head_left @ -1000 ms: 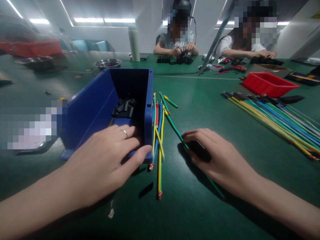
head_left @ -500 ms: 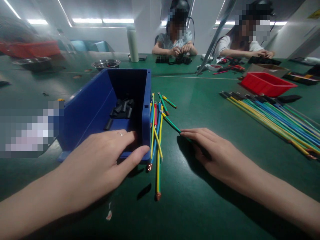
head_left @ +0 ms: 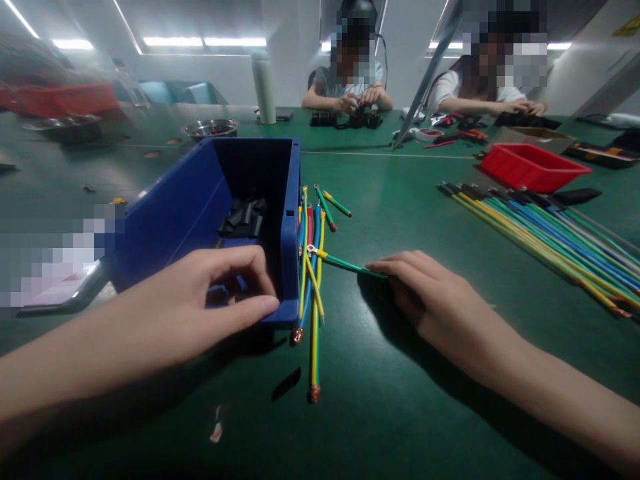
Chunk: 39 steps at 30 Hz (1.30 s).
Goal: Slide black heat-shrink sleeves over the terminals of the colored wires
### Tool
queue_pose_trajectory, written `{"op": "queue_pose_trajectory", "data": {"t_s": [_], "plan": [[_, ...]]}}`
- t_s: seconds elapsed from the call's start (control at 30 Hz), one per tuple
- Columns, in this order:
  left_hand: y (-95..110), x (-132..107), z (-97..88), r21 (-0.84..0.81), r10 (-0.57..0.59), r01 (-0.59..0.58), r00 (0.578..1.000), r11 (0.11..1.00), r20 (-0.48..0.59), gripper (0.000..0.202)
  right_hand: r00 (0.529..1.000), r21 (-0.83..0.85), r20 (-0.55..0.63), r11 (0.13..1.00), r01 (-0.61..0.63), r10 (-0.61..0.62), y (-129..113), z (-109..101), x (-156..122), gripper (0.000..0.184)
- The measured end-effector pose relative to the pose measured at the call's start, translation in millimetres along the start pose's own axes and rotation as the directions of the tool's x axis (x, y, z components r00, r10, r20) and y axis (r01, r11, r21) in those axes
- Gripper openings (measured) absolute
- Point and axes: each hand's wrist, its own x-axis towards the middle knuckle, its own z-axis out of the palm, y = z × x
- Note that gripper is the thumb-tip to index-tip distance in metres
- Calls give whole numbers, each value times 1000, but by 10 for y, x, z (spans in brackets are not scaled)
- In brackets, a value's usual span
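Note:
My left hand (head_left: 210,300) reaches over the front lip of a blue plastic bin (head_left: 200,193), fingers curled and pinching at something small and dark that I cannot make out. Black sleeve pieces (head_left: 245,217) lie deeper in the bin. My right hand (head_left: 430,300) rests on the green table and grips one green-and-yellow wire (head_left: 345,264), whose ring terminal end points left toward the bin. Several short coloured wires (head_left: 313,267) with copper ends lie in a loose bunch beside the bin's right wall.
A long row of coloured wires (head_left: 540,230) lies at the right, with a red tray (head_left: 535,167) behind it. Two people work at the far side of the table. A metal bowl (head_left: 213,128) and a pale bottle (head_left: 264,87) stand behind the bin.
My left hand's fingers curled from flat into a pinch inside the bin. My right hand lifted the green-and-yellow wire's far end and swung it left, toward the bunch.

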Motion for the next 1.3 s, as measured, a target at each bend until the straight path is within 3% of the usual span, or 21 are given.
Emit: {"op": "queue_pose_trajectory", "data": {"t_s": [0.13,0.57,1.03,1.17,1.3], "plan": [[26,69,-88,-62,17,-13,998,998,61,31,1000,-10,6,1000,7,-6,2,-15,0,35],[-28,25,-80,-93,-1,-2,999,996,-32,30,1000,-42,-8,999,-22,22,12,1,-30,14],[-47,30,-118,-93,3,-3,1000,996,2,30,997,-11,-32,997,-76,76,-11,-6,-20,16],[5,9,-91,-88,123,-126,992,988,-38,18,994,16,-21,994,-105,105,-24,6,-39,17],[45,-53,-22,-22,333,-337,937,941,-106,11,994,18,-27,994,-109,110,-39,2,-36,14]]}}
